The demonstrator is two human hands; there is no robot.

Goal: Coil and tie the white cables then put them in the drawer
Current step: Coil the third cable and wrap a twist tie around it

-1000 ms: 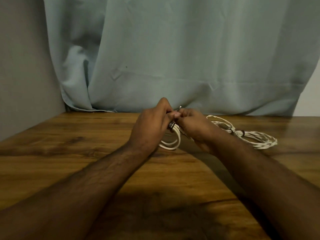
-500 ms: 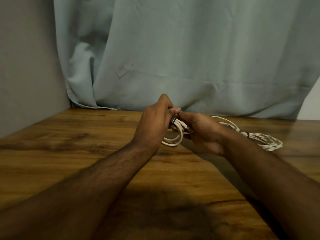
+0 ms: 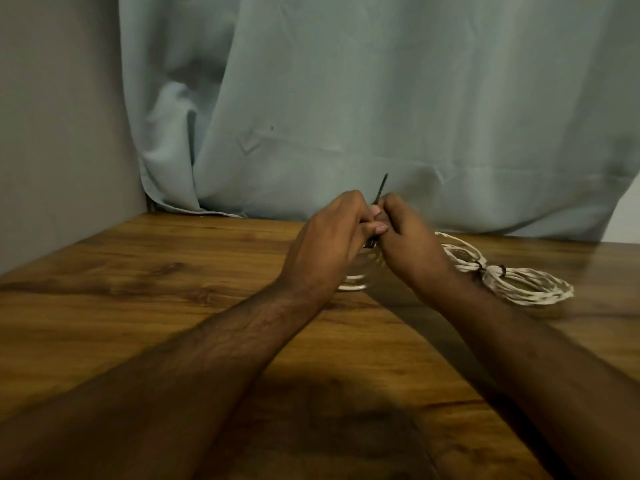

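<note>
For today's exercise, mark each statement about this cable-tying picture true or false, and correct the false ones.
1. Both hands meet at one white cable coil. True.
2. A dark tie end sticks up between the left hand and the right hand. True.
3. A second cable bundle lies left of the hands. False: it lies to their right.
4. That bundle has no tie. False: dark ties bind its middle.
5. The table is glass. False: it looks like wood.

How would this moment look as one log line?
both hands on coil | right hand pulls dark tie | left hand steadies | tied bundle on table
</note>
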